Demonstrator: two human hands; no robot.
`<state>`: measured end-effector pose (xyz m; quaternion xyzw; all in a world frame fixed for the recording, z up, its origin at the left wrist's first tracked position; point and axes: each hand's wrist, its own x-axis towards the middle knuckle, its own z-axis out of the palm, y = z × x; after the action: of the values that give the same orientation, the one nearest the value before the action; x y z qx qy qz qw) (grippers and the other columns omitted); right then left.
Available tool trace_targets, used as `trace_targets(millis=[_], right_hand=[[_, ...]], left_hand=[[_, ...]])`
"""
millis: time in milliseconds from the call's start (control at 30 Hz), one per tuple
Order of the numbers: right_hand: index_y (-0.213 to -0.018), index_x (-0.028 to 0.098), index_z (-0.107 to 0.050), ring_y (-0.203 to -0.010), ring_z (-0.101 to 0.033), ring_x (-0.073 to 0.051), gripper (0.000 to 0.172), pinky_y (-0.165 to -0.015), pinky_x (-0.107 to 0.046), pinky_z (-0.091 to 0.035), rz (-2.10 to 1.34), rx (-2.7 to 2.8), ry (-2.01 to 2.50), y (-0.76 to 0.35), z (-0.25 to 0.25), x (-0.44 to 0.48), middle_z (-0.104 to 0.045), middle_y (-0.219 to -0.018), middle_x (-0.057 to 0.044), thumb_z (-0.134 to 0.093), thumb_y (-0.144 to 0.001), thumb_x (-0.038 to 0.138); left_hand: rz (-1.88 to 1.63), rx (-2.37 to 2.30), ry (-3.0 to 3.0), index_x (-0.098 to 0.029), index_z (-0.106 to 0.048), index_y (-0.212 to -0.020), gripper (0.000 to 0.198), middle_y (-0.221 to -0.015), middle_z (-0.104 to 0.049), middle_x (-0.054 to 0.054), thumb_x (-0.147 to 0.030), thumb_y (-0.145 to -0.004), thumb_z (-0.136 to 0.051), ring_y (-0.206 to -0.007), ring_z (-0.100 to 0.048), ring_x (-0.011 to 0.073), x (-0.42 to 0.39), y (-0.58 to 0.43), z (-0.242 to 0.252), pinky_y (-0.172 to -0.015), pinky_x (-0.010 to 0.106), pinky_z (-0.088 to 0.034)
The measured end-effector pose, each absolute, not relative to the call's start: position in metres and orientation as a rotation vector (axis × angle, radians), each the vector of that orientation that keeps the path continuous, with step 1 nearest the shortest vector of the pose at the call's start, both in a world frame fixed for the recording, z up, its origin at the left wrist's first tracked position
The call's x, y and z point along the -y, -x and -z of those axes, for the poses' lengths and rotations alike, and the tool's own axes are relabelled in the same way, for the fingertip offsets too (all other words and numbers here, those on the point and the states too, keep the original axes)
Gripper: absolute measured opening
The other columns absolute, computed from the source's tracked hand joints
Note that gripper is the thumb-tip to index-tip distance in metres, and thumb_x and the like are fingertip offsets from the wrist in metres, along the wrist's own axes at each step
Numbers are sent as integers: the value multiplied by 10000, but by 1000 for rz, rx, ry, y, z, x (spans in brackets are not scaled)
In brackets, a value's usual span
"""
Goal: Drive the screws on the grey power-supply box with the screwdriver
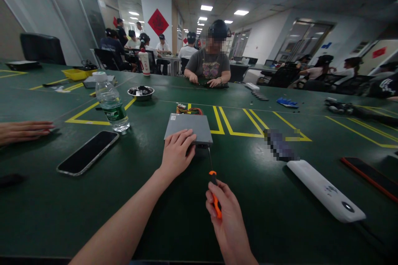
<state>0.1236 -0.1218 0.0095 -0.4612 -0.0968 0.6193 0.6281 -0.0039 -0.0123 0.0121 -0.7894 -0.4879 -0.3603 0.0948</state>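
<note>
A grey metal computer power supply unit (188, 125) lies on the green table in front of me, its bundle of coloured cables (189, 110) at the far side. My left hand (178, 147) grips its near left part, with the fingers over the top and the thumb down by the near face. In my right hand (225, 207), the fingers are closed around the orange and black handle of a screwdriver (212, 174). The screwdriver's thin shaft points away from me, and its tip meets the near face of the unit close to its right corner. The exact contact is too small to make out.
Left of the unit are a phone (88, 153), a water bottle (113, 105) and a metal bowl (141, 93) of small dark parts. Another person's hand (26, 130) rests at far left. A white power strip (325, 190) lies right. A person (208, 62) works opposite.
</note>
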Motion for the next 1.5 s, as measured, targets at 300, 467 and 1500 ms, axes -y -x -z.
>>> trace_targets(millis=[300,467,1500], right_hand=[[-896,110,-640,-523,-470,-50,405,-365,-100,-302,-1496,186,1063,-123,-7,125,-590,-716,-17,-772,-616,370],[-840,105,-627,-426,-354,-15,385,-322,-101,-236,-1520,82,1017,-121,-8,121,-547,-629,18,-767,-588,360],[-848,85,-619,-395,-390,-22,225,-294,-95,-221,-1634,34,991,-120,-10,117,-568,-633,-16,-580,-820,305]], left_hand=[[1050,1451,2335,-263,-545,-1109,264,-1251,-564,7,-246,-851,-494,-1172,-468,214,11,4,-10,-944,399,-327],[1055,1448,2333,-260,-545,-1104,259,-1253,-563,7,-246,-851,-494,-1176,-466,215,11,4,-10,-940,398,-329],[1055,1446,2346,-264,-548,-1109,266,-1243,-568,10,-254,-847,-500,-1170,-469,217,10,6,-10,-943,407,-326]])
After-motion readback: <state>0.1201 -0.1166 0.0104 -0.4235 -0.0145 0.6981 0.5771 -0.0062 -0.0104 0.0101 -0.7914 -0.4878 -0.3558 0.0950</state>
